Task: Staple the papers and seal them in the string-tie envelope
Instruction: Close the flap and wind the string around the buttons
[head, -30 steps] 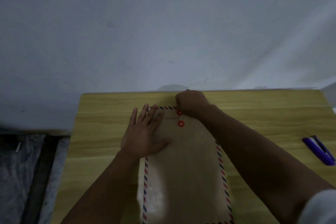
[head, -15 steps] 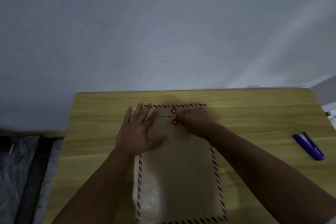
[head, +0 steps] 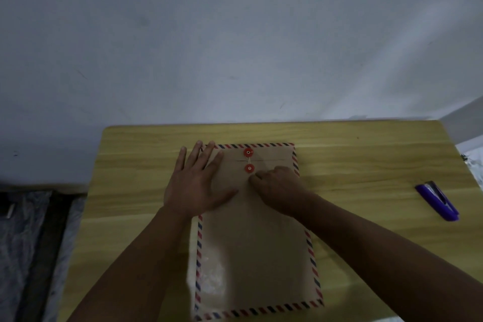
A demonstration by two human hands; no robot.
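Left hand flat on envelope; right hand, pinching string, has dropped below lower button — winding underway.

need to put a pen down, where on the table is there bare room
Bare wood lies between the envelope and the purple stapler, along the table's far edge behind the envelope, and left of the left hand. It is crowded at the red discs, where the right hand works.

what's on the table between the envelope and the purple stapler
Nothing: in the head view only bare wooden table lies between the envelope and the purple stapler.
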